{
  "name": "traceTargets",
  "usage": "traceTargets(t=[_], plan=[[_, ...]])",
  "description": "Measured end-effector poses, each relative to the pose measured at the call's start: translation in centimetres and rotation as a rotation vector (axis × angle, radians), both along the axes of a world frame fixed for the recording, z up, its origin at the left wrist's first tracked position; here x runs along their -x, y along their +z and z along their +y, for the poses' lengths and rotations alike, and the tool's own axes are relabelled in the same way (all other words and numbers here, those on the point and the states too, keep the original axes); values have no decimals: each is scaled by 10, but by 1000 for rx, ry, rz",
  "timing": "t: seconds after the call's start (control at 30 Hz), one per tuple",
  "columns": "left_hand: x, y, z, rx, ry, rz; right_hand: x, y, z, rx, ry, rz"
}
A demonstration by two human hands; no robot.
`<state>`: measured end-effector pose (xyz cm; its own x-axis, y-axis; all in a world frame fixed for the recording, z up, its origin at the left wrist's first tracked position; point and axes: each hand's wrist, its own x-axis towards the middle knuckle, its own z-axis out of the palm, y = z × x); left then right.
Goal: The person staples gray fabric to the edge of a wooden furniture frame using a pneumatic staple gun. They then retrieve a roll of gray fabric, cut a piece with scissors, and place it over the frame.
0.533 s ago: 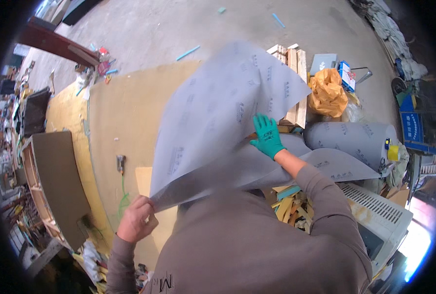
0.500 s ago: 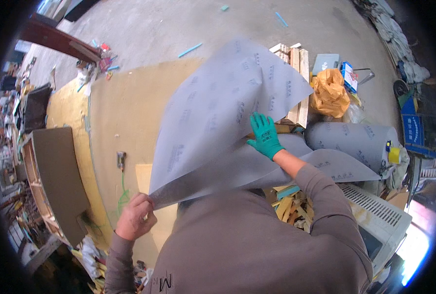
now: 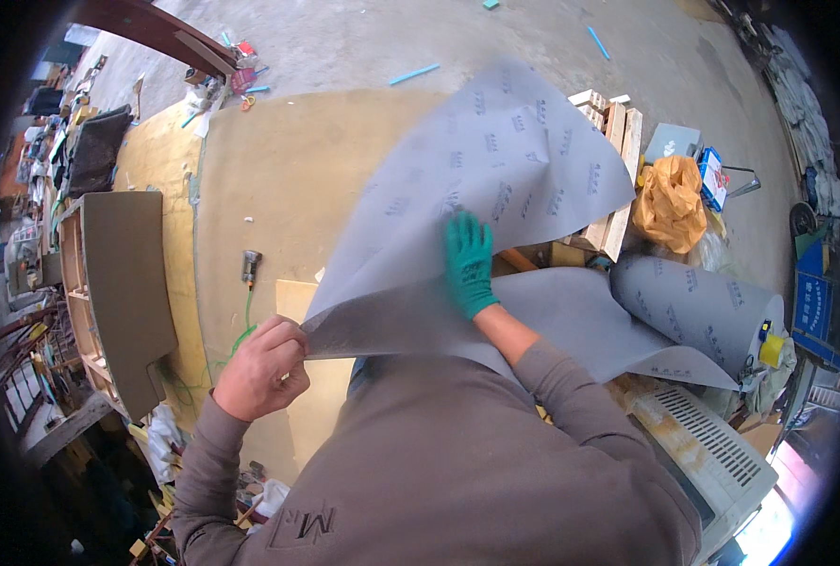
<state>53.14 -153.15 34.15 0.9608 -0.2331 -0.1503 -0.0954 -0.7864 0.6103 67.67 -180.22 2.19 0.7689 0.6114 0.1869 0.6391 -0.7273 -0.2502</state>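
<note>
Leftward over the grey sheet (image 3: 495,160), spread before me, went my gloved right hand (image 3: 470,266), opened flat and gripping nothing. I judged the sheet light, floppy, easily creased, best taken by its edges; my bare left hand (image 3: 264,368) pinched its near corner. Rightward lay the roll (image 3: 695,307).

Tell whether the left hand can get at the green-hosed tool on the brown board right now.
Likely yes, once freed: the left hand is pinching the edge of the gray sheet, but the tool lies uncovered beyond it. Depth is hard to judge.
</note>
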Motion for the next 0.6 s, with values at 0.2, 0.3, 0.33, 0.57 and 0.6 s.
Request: traceTargets(t=[0.2, 0.3, 0.33, 0.57, 0.6], plan=[[-5, 3, 5, 0, -27, 30, -50, -27, -46, -82, -216, -18], [-5, 0, 11, 0, -83, -7, -80, -21, -69, -277, -118, -118], [-5, -1, 14, -55, -86, -20, -97, -10, -79, -204, -57, -38], [12, -15, 34, -267, -33, -243, -151, 142, -141, -45, 198, -20], [16, -17, 36, -265, -32, -240, -135, 157, -150, -1, 234, -11]])
